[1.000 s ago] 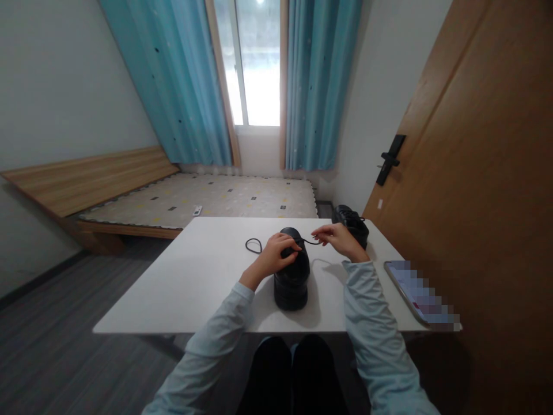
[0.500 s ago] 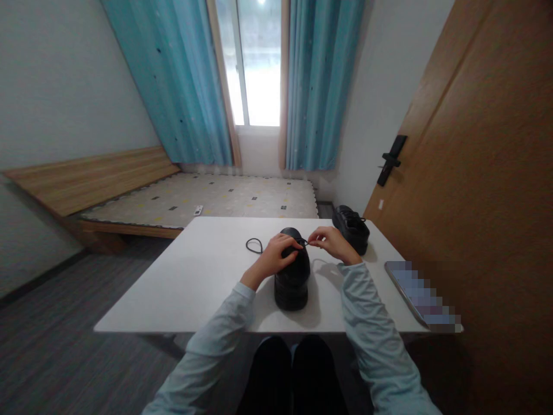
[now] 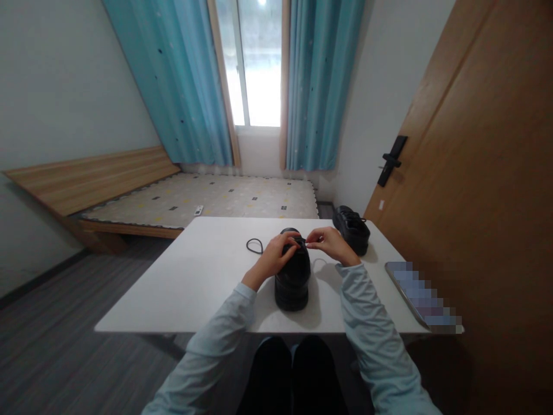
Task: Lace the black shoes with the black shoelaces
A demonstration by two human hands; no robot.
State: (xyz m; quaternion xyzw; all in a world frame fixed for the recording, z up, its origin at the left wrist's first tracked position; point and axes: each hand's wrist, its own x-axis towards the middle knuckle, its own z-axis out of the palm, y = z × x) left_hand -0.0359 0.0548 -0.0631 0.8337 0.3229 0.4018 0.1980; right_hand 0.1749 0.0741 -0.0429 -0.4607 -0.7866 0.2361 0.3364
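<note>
A black lace-up shoe (image 3: 292,285) stands on the white table (image 3: 190,282) with its heel toward me. My left hand (image 3: 275,255) lies over the shoe's left side, its fingers and thumb curled onto the lacing area. Close to the shoe's right side, my right hand (image 3: 328,243) pinches a black shoelace (image 3: 304,240) at the opening. The exact hold of the left fingertips is partly hidden. A loop of black shoelace (image 3: 254,246) lies on the table left of the shoe.
A second black shoe (image 3: 352,229) stands at the table's back right. A tablet-like device (image 3: 415,294), blurred, lies along the right edge. Beyond the table is a bed (image 3: 224,199) with a small white remote (image 3: 199,211). A wooden door (image 3: 484,190) stands close on the right.
My right hand has moved slightly left, closer to the shoe and my left fingers. The short stretch of lace between the hands has become less visible. Both shoes stay in place.
</note>
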